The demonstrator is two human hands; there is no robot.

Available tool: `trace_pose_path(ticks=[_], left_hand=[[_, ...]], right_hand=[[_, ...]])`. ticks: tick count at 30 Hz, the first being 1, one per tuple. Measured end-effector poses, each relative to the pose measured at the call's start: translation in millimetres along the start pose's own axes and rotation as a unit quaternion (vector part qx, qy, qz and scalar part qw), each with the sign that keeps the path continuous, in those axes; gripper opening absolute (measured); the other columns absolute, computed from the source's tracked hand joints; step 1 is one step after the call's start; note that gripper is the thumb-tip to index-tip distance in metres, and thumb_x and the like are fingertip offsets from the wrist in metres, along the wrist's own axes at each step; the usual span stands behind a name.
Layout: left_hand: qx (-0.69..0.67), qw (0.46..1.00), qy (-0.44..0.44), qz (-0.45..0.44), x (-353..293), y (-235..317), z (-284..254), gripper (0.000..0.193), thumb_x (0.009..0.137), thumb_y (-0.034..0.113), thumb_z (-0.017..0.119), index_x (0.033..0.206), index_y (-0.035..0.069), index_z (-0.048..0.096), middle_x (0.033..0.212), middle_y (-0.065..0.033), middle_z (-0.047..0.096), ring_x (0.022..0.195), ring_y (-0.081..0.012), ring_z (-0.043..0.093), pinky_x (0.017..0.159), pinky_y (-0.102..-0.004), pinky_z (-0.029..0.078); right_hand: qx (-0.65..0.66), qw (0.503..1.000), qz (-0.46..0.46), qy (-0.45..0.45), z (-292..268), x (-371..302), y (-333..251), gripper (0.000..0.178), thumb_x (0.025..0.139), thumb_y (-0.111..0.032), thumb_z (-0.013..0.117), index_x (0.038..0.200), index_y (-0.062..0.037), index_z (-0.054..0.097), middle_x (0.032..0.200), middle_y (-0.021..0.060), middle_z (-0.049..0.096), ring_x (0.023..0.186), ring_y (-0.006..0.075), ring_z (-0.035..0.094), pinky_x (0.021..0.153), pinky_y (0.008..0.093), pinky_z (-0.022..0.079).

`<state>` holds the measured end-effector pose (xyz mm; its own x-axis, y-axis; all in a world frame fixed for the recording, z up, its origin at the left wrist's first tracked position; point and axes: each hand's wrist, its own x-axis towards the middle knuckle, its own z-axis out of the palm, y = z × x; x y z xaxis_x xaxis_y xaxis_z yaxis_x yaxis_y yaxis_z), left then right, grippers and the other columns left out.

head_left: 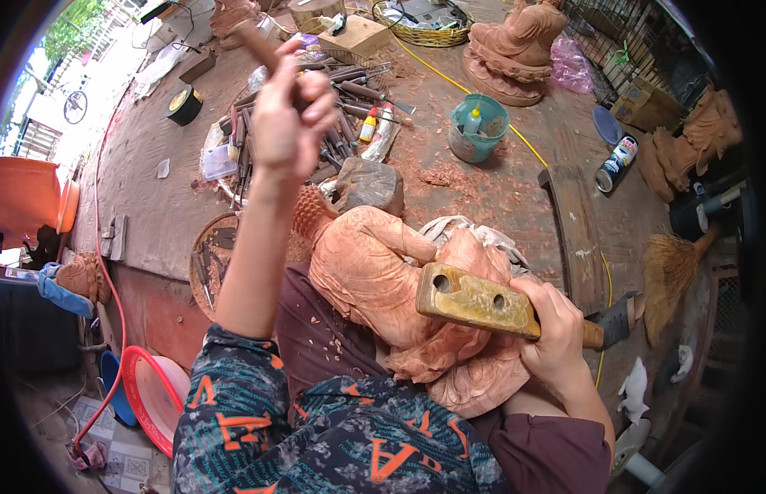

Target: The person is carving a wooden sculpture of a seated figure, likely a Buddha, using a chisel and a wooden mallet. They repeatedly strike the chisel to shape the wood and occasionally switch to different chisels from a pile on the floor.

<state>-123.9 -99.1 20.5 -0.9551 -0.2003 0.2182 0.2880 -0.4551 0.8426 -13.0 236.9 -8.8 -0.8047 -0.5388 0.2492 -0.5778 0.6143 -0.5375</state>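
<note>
Reddish-brown statue [358,267], mottled yellow-brown mallet [478,303], orange-lettered dark shirt [338,440], blurred tool [257,44] apparently brown.

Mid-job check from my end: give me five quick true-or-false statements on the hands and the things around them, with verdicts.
1. The right hand grips a two-holed wooden mallet. True.
2. The left hand is empty. False: its fingers hold a brown tool.
3. A bottle with a yellow tip is inside the green bucket. True.
4. The straw broom is at the left of the picture. False: it is at the right.
5. The carved figure rests over the person's legs. True.
</note>
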Motion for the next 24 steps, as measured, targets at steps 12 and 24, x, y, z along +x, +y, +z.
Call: trace_pose_path(ticks=[12,24], left_hand=[[0.042,0.986,0.016,-0.160,4,-66,52,0.024,0.094,0.030,0.044,0.108,0.010,0.042,0.065,-0.0033,0.047,0.048,-0.0102,0.041,0.042,-0.0239,0.035],[-0.033,0.983,0.074,-0.163,8,-77,39,0.031,0.097,0.031,0.039,0.116,0.007,0.041,0.065,-0.0008,0.039,0.048,-0.0074,0.033,0.043,-0.0214,0.031]], right_hand=[[0.000,1.000,0.015,0.016,0,-2,0,0.050,0.061,0.001,0.063,0.110,-0.0055,0.054,0.093,0.0159,0.060,0.083,0.0358,0.060,0.071,0.0404,0.047],[-0.011,0.999,0.032,0.025,0,1,-4,0.045,0.065,-0.004,0.068,0.108,-0.0037,0.054,0.091,0.0157,0.059,0.081,0.0358,0.059,0.070,0.0397,0.047]])
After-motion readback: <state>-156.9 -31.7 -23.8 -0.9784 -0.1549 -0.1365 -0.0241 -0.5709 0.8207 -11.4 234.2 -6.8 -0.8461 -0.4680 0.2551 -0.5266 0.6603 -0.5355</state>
